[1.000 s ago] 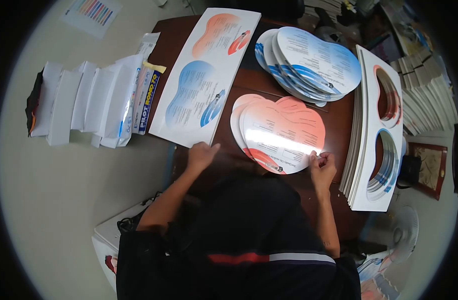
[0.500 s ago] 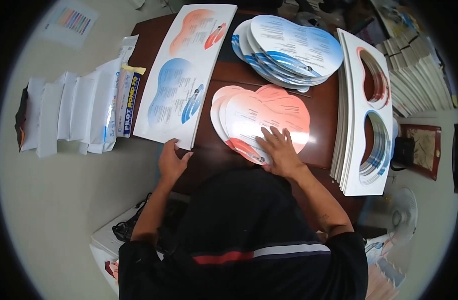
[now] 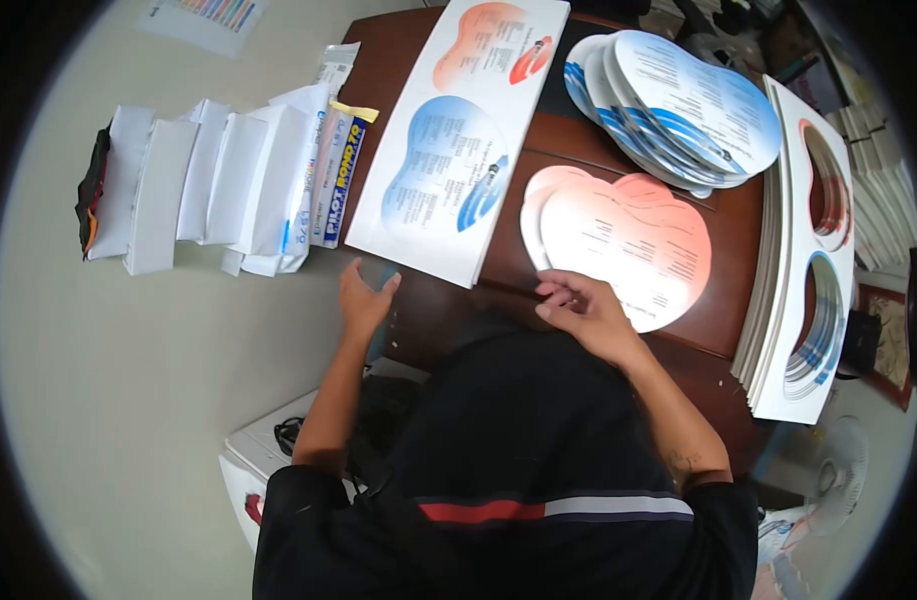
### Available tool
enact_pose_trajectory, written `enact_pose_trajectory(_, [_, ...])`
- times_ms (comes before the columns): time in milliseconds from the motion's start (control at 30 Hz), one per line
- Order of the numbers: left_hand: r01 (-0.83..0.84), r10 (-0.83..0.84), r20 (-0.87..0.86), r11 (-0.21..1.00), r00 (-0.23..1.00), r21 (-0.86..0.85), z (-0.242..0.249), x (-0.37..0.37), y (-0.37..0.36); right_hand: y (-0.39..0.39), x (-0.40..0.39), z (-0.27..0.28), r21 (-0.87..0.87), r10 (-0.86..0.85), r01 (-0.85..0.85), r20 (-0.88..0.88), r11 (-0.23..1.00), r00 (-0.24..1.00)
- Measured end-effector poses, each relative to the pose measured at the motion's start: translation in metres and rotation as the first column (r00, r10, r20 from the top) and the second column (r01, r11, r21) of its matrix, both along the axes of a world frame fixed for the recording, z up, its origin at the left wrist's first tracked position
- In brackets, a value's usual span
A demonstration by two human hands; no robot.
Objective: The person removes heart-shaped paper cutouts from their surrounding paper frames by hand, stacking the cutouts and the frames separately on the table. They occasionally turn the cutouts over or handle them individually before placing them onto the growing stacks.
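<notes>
My left hand (image 3: 366,303), its thumb and fingers apart, is just off the near left corner of the white printed sheets (image 3: 368,235). The top sheet bears an orange and a blue rounded, waisted shape with small text. My right hand (image 3: 593,318) is by the near left edge of a pile of orange cut-out cards (image 3: 638,240). Its fingers are loosely curled, thumb apart, with nothing visible in them. Behind the orange cards lies a pile of matching blue cut-out cards (image 3: 693,100).
At right stands a stack of white sheets with cut-out holes (image 3: 788,370). Left of the brown table (image 3: 418,325) are folded white papers (image 3: 203,180) and a "PILOT BOND 70" package (image 3: 345,185). A fan (image 3: 838,475) is at lower right.
The camera view has turned, shifting the table rightward. My right hand has lifted off the orange cards to their near left edge. My left hand has come away from the printed sheets' corner.
</notes>
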State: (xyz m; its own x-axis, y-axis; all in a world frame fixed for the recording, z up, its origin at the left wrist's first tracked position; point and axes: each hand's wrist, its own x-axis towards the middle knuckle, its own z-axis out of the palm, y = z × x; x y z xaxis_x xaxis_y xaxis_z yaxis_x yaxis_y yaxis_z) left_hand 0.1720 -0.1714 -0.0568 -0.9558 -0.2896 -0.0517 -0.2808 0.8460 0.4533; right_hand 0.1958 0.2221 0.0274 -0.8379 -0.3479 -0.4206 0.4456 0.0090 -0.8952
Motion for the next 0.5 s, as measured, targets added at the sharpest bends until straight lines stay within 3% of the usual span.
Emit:
enact_pose_trajectory(67, [0.002, -0.002, -0.004, 0.999, 1.000, -0.037, -0.004, -0.023, -0.015, -0.036, -0.017, -0.014, -0.062, -0.023, 0.032, 0.138, 0.998, 0.990])
enact_pose_trajectory(167, [-0.068, 0.068, 0.009, 0.993, 0.998, 0.095, -0.011, -0.052, -0.029, -0.081, -0.034, -0.036, -0.082, -0.097, 0.135, 0.362, 0.987, 0.927])
enact_pose_trajectory(233, [0.005, -0.003, -0.036, 0.999, 0.999, 0.051, -0.019, -0.070, -0.042, -0.101, -0.041, -0.049, -0.102, -0.121, 0.194, 0.487, 0.976, 0.865])
enact_pose_trajectory(367, [0.036, -0.042, 0.055, 0.994, 0.998, 0.106, -0.024, -0.093, -0.060, -0.141, -0.041, -0.077, -0.008, -0.243, 0.281, 0.483, 0.960, 0.842])
enact_pose_trajectory(467, [0.095, -0.173, 0.260, 0.954, 0.950, 0.286, -0.005, -0.104, -0.065, -0.167, -0.047, -0.052, -0.041, -0.286, 0.350, 0.494, 0.936, 0.821])
enact_pose_trajectory(500, [0.105, -0.182, 0.257, 0.953, 0.949, 0.285, -0.005, -0.105, -0.066, -0.174, -0.046, -0.049, -0.023, -0.328, 0.384, 0.477, 0.923, 0.815])
